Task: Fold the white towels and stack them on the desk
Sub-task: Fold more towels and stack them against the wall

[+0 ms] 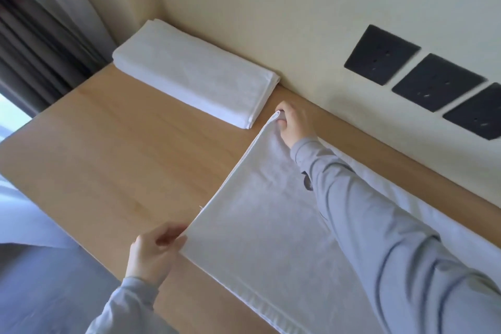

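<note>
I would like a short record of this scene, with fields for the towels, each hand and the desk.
desk: light wood, against the wall
folded towels: white, at the far edge, beside the wall
open towel: white, spread on the desk
left hand: pinches its near corner
right hand: grips its far corner
black plates: three, on the wall

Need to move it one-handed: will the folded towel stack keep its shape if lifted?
Probably not: the folded towel stack is soft layered cloth, so ends likely sag. Pushed, it should slide on the smooth desk, layers perhaps shifting.
</note>
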